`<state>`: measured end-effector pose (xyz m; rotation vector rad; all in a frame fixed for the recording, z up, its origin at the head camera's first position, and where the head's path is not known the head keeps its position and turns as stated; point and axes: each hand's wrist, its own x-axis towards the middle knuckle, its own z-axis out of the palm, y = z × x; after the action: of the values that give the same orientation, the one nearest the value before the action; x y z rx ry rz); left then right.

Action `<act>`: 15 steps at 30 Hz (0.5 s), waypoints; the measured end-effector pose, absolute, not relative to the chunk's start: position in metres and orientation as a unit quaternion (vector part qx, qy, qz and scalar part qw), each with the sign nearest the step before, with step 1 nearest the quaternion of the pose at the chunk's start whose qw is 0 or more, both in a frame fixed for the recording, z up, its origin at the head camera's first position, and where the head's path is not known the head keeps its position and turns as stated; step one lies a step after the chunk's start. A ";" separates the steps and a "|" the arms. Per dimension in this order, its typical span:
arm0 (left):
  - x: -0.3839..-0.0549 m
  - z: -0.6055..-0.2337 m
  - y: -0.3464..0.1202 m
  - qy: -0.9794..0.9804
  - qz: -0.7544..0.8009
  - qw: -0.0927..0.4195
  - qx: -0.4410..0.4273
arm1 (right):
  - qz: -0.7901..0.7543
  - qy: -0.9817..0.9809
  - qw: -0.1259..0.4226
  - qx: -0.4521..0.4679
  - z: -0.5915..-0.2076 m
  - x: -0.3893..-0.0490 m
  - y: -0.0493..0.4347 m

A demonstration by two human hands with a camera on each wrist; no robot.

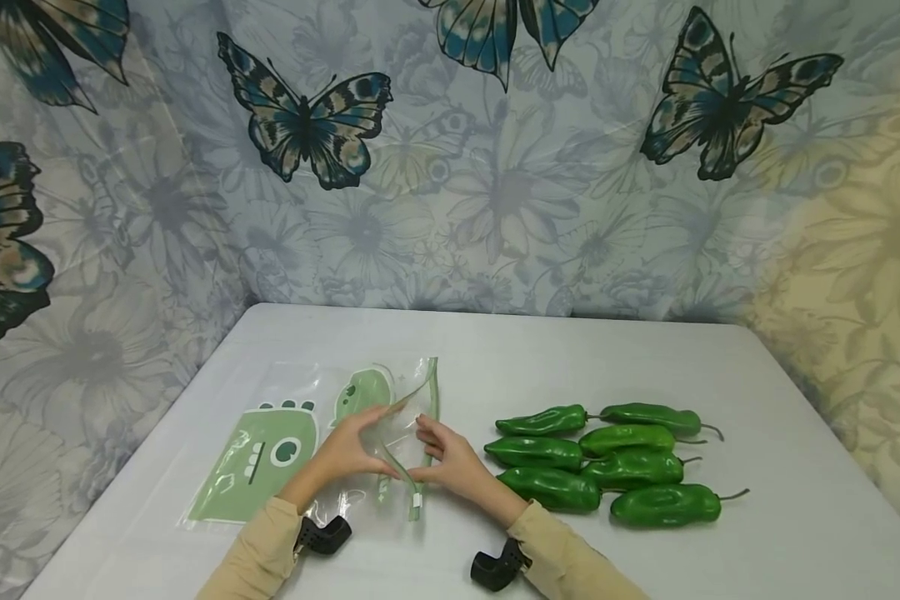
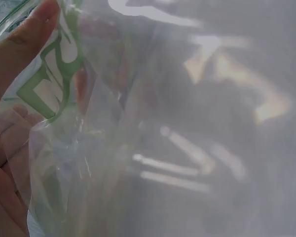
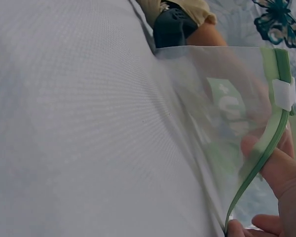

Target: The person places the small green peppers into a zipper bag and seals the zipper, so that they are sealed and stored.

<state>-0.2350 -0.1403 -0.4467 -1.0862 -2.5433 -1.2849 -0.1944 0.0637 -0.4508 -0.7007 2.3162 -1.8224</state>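
A clear slider bag (image 1: 407, 429) with a green zip edge lies on the table, its mouth gaping to the right. The left hand (image 1: 348, 450) grips the bag's left lip, with fingers showing through the film in the left wrist view. At the mouth, the right hand (image 1: 457, 471) has its thumb and fingers spread apart. Its thumb (image 3: 274, 165) passes behind the green zip strip (image 3: 259, 155), and the tip shows through the film. A white slider (image 3: 283, 94) sits on the zip. Several green peppers (image 1: 543, 454) lie right of the right hand.
Left of the hands, clear film with a green cartoon print (image 1: 251, 467) lies flat on the white table (image 1: 570, 358). Butterfly-patterned cloth (image 1: 495, 192) rises behind the table's far edge. A black wrist camera (image 1: 326, 535) is strapped on each forearm.
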 end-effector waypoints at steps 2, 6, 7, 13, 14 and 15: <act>-0.234 -0.444 -0.140 -0.826 -0.424 0.055 -0.368 | -0.591 0.773 0.058 -0.222 -0.456 -0.198 0.063; -0.227 -0.429 -0.137 -0.803 -0.442 0.071 -0.394 | -0.574 0.792 0.063 -0.199 -0.457 -0.204 0.063; -0.225 -0.424 -0.136 -0.800 -0.444 0.074 -0.398 | -0.569 0.797 0.064 -0.193 -0.455 -0.204 0.063; -0.226 -0.426 -0.137 -0.813 -0.440 0.075 -0.373 | -0.528 0.827 0.045 -0.190 -0.446 -0.213 0.060; -0.228 -0.430 -0.138 -0.815 -0.441 0.074 -0.370 | -0.530 0.824 0.035 -0.199 -0.445 -0.215 0.059; -0.230 -0.435 -0.139 -0.813 -0.443 0.074 -0.370 | -0.535 0.818 0.026 -0.209 -0.445 -0.216 0.058</act>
<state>-0.2304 -0.1390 -0.4353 -1.1113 -2.4400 -1.3295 -0.2161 0.0581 -0.4449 -0.6471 2.5289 -1.6536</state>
